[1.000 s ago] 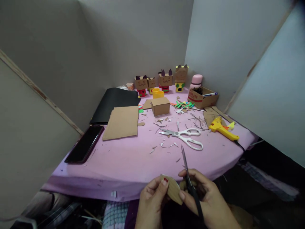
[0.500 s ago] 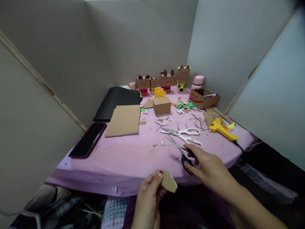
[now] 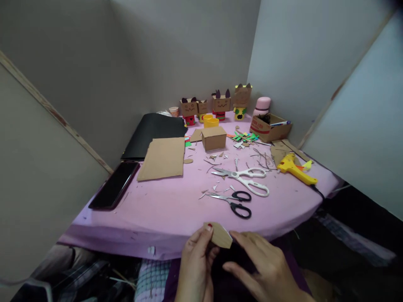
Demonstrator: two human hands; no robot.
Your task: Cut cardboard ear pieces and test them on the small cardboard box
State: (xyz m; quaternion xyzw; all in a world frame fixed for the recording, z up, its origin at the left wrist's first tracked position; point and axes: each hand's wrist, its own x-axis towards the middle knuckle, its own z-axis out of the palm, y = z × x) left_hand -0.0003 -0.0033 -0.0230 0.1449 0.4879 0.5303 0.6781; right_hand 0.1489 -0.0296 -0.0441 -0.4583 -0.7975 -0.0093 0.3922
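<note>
A small cut piece of cardboard [image 3: 221, 235] with angled ends is pinched between the thumb and fingers of my left hand [image 3: 199, 256], in front of the table's near edge. Close to the piece's right end is my right hand [image 3: 260, 262], thumb and fingers apart, holding nothing. Whether its fingertip touches the cardboard I cannot tell. Black-handled scissors [image 3: 234, 202] lie on the pink cloth just beyond, blades pointing left. Behind them rest white-handled scissors [image 3: 247, 176], blades parted, among thin paper and cardboard scraps.
A cardboard box [image 3: 214, 139] stands mid-table, with a cardboard sheet [image 3: 163, 159] and a phone [image 3: 115, 185] to the left. At the right lie a yellow glue gun [image 3: 296, 168] and an open box [image 3: 269, 128]. Several cardboard figures [image 3: 221, 105] line the back.
The black-handled scissors have left my right hand and now lie on the table. That hand has come back toward the cardboard piece, which my left hand still holds.
</note>
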